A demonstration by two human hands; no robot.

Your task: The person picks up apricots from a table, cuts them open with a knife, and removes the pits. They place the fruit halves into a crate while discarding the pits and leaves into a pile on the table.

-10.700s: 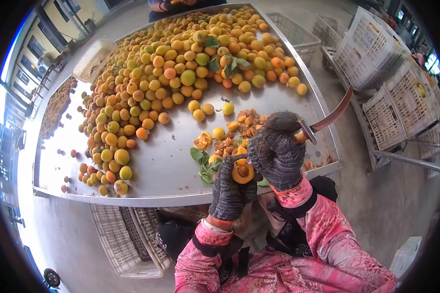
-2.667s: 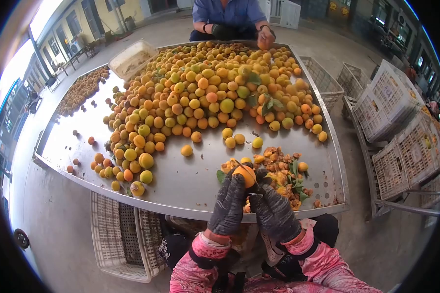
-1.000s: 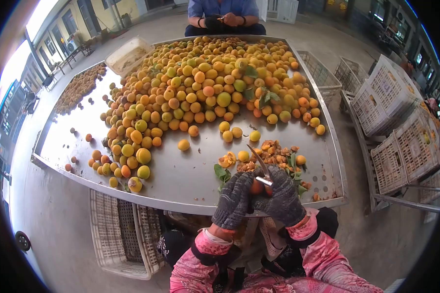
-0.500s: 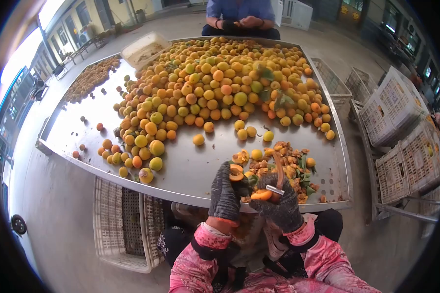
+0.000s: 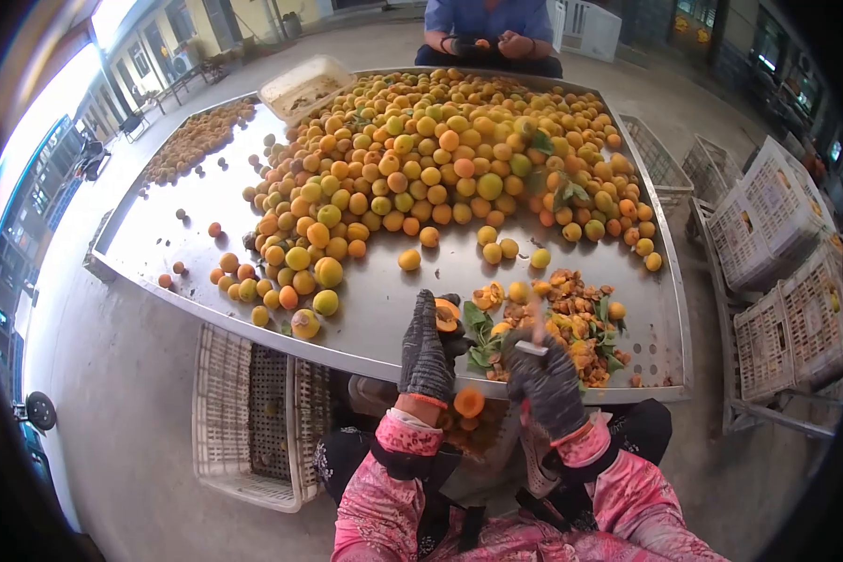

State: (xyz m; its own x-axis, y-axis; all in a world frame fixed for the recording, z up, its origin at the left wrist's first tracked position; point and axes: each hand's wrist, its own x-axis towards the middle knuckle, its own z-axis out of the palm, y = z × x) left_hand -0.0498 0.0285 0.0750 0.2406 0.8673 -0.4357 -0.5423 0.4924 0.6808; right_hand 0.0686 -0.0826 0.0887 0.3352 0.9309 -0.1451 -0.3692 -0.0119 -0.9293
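My left hand (image 5: 427, 351), in a dark grey knit glove, is closed around a cut apricot half (image 5: 447, 316) with its hollow facing up. My right hand (image 5: 545, 384), gloved alike, grips a small tool (image 5: 532, 347) with a metal band and a thin brownish part, blurred by motion. Another apricot half (image 5: 468, 403) shows between my hands, below the table edge and above a container in my lap area holding orange pieces. Beyond the right hand lies a heap of apricot scraps and pits (image 5: 576, 323), with green leaves (image 5: 482, 339) at its left side.
A big pile of whole apricots (image 5: 421, 159) covers the back of the metal table (image 5: 375, 323). A white tub (image 5: 306, 89) stands at the back left. Plastic crates (image 5: 244, 412) are below left, and more crates (image 5: 768, 215) are stacked right. Opposite sits a person (image 5: 487, 33) in blue.
The apricot half at my right hand has left it and is now lower, between my hands. My right hand has shifted slightly away from the left. The view has moved a little.
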